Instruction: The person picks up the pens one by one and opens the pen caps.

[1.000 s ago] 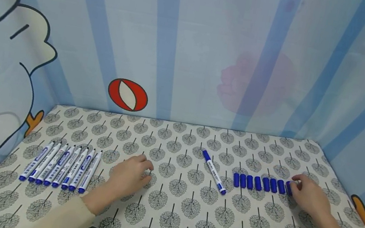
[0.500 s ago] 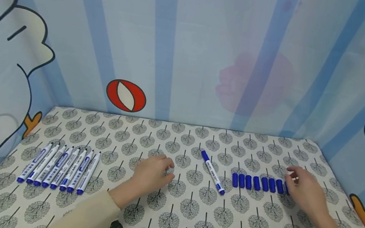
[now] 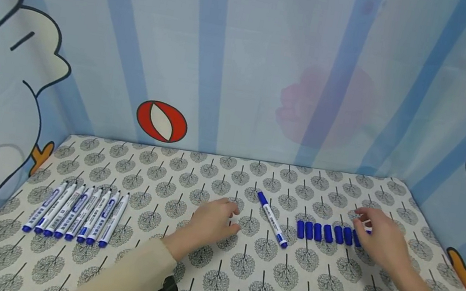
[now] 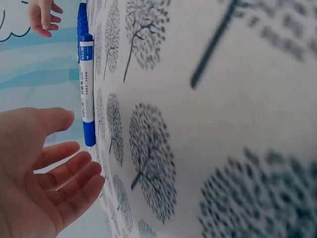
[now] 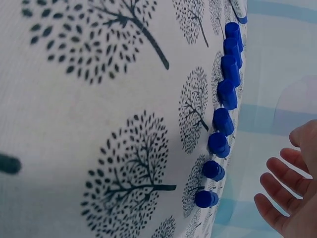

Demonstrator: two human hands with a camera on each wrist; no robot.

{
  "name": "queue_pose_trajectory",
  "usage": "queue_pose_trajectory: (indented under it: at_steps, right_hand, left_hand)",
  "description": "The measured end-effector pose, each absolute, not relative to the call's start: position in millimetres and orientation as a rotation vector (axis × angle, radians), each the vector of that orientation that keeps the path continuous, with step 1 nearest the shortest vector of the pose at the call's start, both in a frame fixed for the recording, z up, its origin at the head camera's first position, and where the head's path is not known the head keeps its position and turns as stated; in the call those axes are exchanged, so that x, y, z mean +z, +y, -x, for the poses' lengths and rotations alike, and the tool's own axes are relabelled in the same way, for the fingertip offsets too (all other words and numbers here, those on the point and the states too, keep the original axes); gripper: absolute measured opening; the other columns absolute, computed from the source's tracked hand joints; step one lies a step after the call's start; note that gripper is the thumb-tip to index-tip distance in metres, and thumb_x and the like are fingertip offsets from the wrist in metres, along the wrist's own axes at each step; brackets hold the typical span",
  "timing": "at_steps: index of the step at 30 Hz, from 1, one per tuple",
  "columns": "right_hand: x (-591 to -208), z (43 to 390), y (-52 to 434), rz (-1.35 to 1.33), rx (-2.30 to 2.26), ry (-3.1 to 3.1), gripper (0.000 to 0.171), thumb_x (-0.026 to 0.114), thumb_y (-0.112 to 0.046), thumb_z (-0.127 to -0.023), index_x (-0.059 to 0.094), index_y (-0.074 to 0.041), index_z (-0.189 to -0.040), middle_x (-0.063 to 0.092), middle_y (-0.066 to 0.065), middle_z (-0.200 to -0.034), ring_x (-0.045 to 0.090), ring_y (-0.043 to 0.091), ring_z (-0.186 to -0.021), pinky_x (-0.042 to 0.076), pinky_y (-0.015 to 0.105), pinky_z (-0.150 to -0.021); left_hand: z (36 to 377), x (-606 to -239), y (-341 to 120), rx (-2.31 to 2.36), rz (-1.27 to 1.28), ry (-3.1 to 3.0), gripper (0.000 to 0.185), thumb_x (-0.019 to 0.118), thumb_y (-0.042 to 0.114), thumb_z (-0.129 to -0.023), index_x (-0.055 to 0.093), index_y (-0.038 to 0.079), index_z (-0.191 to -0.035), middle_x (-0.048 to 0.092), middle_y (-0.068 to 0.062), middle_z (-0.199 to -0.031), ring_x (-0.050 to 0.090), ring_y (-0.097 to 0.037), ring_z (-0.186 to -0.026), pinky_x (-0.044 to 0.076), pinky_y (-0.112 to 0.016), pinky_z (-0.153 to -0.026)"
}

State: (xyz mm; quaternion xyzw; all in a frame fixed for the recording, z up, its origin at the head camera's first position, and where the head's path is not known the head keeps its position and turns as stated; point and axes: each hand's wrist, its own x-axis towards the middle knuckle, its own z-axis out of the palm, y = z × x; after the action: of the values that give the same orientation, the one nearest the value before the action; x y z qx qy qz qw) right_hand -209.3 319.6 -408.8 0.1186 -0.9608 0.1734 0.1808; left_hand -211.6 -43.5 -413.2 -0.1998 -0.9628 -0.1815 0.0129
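Observation:
A capped blue-and-white marker (image 3: 272, 220) lies tilted on the patterned cloth between the two hands. My left hand (image 3: 213, 217) hovers just left of it, fingers loosely bent and holding nothing; in the left wrist view, a gap shows between the fingers (image 4: 79, 173) and the marker (image 4: 86, 89). My right hand (image 3: 383, 239) is over the right end of a row of blue marker caps (image 3: 328, 233), covering part of it in the head view. In the right wrist view its fingers (image 5: 282, 191) are apart from the caps (image 5: 223, 121) and grip nothing.
Several uncapped markers (image 3: 76, 212) lie side by side at the left, tips pointing to the back. A tree-print cloth (image 3: 237, 289) covers the table. Behind it stands a striped cartoon backdrop (image 3: 254, 67), with side panels at left and right.
My left hand has moved right, from beside the uncapped markers toward the capped marker. My right hand has lifted off the end cap and shifted slightly left.

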Motion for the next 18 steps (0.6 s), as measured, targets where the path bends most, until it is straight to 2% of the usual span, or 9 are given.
queue_pose_trajectory:
  at_steps: [9,18]
  right_hand:
    - [-407,204,307,-0.432,0.469,-2.726,0.025,0.058,-0.014,-0.087,0.06,-0.001,-0.108,0.062,0.015,-0.095,0.06,0.033,-0.086,0.05,0.047,-0.068]
    - [-407,202,301,-0.476,0.423,-2.648,0.023,0.062,-0.012,-0.084,0.063,-0.003,-0.104,0.061,0.012,-0.091,0.06,0.03,-0.081,0.049,0.043,-0.063]
  left_hand:
    - [220,-417,-24,-0.62,0.602,-3.021,0.033,0.068,0.034,-0.079,0.065,0.011,-0.104,0.062,-0.001,-0.094,0.058,-0.013,-0.077,0.046,-0.022,-0.057]
    - [227,-415,-1,-0.644,0.537,-3.05,0.043,0.068,0.04,-0.079,0.065,0.008,-0.107,0.059,0.0,-0.084,0.05,-0.01,-0.064,0.041,-0.02,-0.05]
